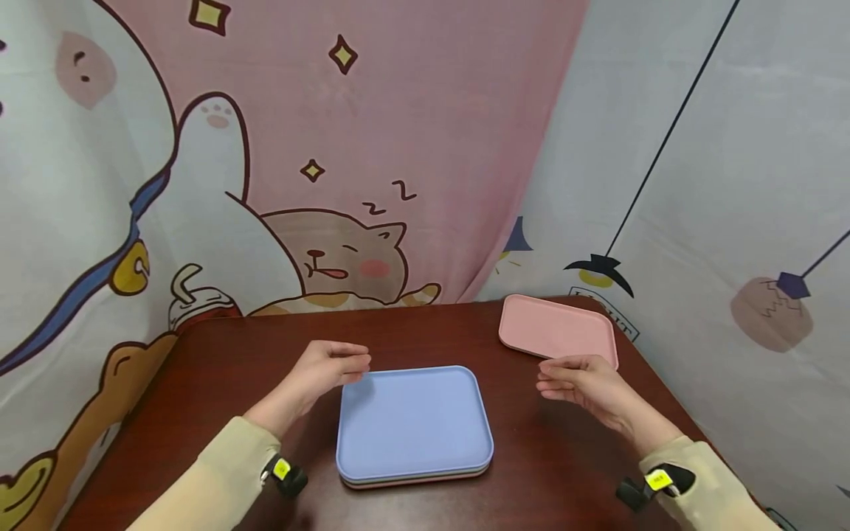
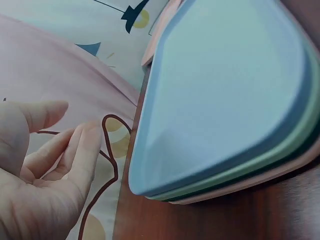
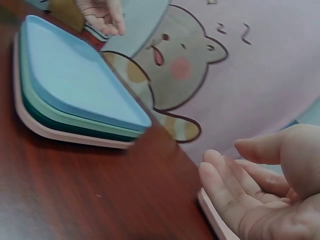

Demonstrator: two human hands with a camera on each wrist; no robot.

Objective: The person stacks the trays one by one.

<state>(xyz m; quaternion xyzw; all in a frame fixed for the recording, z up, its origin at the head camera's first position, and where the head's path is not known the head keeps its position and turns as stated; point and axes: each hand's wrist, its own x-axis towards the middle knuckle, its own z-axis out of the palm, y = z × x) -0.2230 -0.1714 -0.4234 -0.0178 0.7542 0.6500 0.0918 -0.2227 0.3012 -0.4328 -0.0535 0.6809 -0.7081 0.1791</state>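
A stack of several shallow rectangular trays lies on the dark wooden table, with a blue tray (image 1: 415, 424) on top. Below it the wrist views show a light green tray (image 2: 280, 161), a dark green tray (image 3: 47, 121) and a pink tray (image 3: 75, 140) at the bottom. My left hand (image 1: 325, 372) hovers by the stack's far left corner, fingers loosely bent and holding nothing. To the right of the stack, my right hand (image 1: 587, 387) is raised in front of a separate pink tray (image 1: 558, 326), its fingers relaxed around nothing.
The brown table (image 1: 265, 343) reaches back to a printed cloth (image 1: 425, 147) with cartoon animals, which hangs behind and along both sides. The separate pink tray lies at the table's far right corner. Both wrists wear small black cameras (image 1: 292, 481) on straps.
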